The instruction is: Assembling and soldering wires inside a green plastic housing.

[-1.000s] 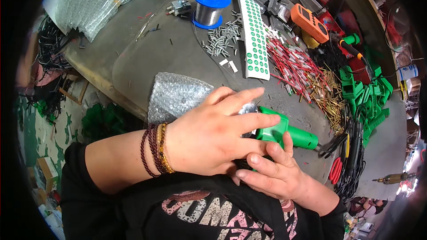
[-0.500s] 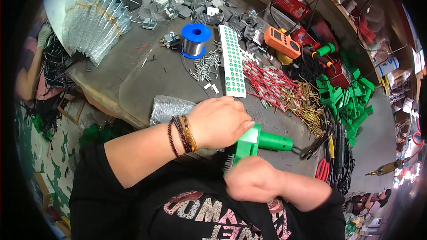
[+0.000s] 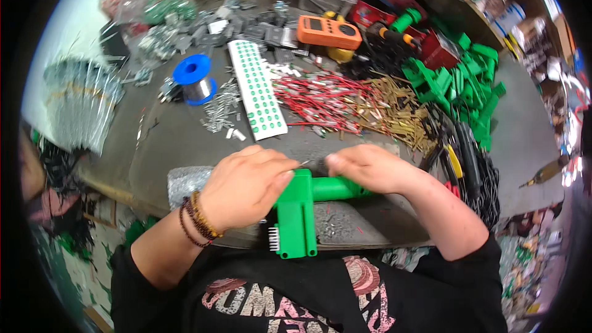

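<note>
A green plastic tool housing (image 3: pixel 297 219), with a block-shaped head and a round handle, is held in front of my chest. My left hand (image 3: pixel 246 185) is closed on the upper left of its head. A row of metal pins (image 3: pixel 274 238) sticks out of the head's left side, near the bottom. Above the handle, my right hand (image 3: pixel 370 168) has its fingers curled and pressed together, pointing left. What they pinch, if anything, is too small to make out. A small thin bright piece shows between the two hands. The right hand hides part of the handle.
Beyond my hands lie a white card with green dots (image 3: pixel 256 89), a blue solder spool (image 3: pixel 196 80), red wired parts (image 3: pixel 320 100) and brass pins (image 3: pixel 394 108). An orange multimeter (image 3: pixel 328 31) stands behind; green housings (image 3: pixel 462 80) are heaped right. Bubble wrap (image 3: pixel 188 184) is left of my left hand.
My right hand has moved from below the housing's head up to above its handle. The housing's head now shows more fully. The whole view has shifted, with the bench things appearing further left.
</note>
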{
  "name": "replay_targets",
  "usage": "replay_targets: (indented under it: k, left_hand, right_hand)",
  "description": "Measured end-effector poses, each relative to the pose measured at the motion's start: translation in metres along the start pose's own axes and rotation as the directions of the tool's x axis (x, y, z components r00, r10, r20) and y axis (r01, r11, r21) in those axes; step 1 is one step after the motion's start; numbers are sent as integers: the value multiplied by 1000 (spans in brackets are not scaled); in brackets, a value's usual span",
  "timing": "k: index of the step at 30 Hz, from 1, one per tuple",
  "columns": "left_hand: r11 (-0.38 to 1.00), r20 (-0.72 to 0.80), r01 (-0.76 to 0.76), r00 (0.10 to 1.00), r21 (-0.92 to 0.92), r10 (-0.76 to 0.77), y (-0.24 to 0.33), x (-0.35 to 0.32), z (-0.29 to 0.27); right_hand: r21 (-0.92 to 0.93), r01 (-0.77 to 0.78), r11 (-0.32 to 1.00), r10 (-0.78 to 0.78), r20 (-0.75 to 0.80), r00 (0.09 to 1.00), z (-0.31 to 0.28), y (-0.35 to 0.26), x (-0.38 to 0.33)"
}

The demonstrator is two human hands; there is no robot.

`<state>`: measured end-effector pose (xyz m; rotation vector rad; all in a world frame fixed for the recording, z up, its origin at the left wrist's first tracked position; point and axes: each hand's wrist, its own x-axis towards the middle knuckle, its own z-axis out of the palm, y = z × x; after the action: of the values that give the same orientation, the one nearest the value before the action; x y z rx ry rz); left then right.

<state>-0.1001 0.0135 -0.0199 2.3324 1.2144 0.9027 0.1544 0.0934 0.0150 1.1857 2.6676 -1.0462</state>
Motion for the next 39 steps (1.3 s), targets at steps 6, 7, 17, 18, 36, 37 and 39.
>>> replay_targets:
  k: [6,7,17,18,36,37,39]
  left_hand:
    - [999,107,41,993,21,-43,9,10,-5]
    - [998,127,55,990,10,-56,9,11,-6]
    - [986,91,-5,996,169,-10,19,14,-6]
    - [987,100,-28,995,159,12,24,19,-4]
    - [998,94,-23,995,-64,29,47,72,-5]
    - [942,175,246,962,-227,-209,54,79,-2]
    - [680,344,512,858,-524,-381,54,97,12]
  right_hand:
    - [-176,-81,981,72,-59,996,15,-28,1]
    - [-179,-68,981,52,-91,994,16,-29,0]
    - [-346,-305,887,90,-519,850,-36,73,-50]
    - [-364,-367,856,129,-538,833,-43,90,-64]
    - [591,-238,771,389,-142,910,-85,100,-69]
    - [708,-166,687,333,-103,937,-81,96,-68]
    - [858,-71,509,241,-63,968,-66,84,-66]
